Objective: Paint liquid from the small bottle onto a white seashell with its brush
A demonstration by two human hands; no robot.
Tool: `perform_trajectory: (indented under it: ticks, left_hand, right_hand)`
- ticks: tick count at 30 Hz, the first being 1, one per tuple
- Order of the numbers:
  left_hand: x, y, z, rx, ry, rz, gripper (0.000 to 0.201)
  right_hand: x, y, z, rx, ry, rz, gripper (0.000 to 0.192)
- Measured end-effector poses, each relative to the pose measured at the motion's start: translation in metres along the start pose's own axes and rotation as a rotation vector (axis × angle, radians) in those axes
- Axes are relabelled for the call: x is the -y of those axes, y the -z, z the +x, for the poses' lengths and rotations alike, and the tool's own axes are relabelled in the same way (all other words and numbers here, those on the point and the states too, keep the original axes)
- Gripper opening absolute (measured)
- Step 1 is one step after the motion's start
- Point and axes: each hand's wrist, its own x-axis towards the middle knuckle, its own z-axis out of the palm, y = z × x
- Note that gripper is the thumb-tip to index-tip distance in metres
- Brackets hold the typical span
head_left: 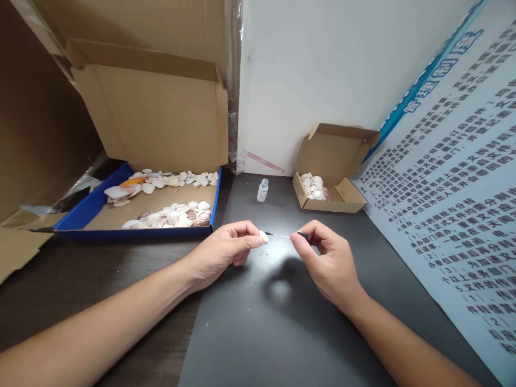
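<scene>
— Forearms came in from the bottom edge, both bare, meeting over the dark mat (282, 333). What did each hand have?

— Left hand (226, 250) pinched a small pale shell (263, 236) between thumb and forefinger, the other fingers curled under. Right hand (326, 258) pinched the dark handle end of a thin pin (282, 235), thumb pressed against forefinger.

— How did the pin lie against the shell?

— Its long axis ran nearly level, left to right, with the tip pointing at the shell from the right. Tip and shell looked touching or just apart; I could not tell which. Both were held above the mat, between the two hands, and each hand was about equally near the meeting point.

— And around them?

— A small clear vial (262, 190) stood upright behind the hands. To its right sat a small open carton (342, 193) with shells in it. Far left, a blue tray (86, 209) held two rows of shells, under a big cardboard lid. A printed poster (455, 204) leaned along the right side.
</scene>
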Motion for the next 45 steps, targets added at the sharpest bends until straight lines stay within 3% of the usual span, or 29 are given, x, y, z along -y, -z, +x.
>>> perform_trajectory:
  ticks: [22, 32, 39, 45]
  left_hand:
    - [0.0028, 0.0012, 0.0014, -0.012, -0.037, 0.058, 0.026]
    - [0.0006, 0.0003, 0.0006, -0.014, -0.009, 0.022, 0.026]
    - [-0.0016, -0.0022, -0.0013, 0.030, 0.013, 0.010, 0.027]
    - [-0.0032, -0.0019, -0.0037, 0.098, 0.058, -0.062, 0.023]
  right_hand:
    - [0.0028, -0.0016, -0.0034, 0.083, 0.065, 0.019, 0.021]
    - [0.0034, 0.0007, -0.0007, -0.005, 0.024, 0.003, 0.023]
    - [-0.0001, 0.0018, -0.0020, -0.028, 0.044, -0.005, 0.023]
    - [0.0014, 0.0004, 0.0002, 0.034, 0.024, -0.026, 0.022]
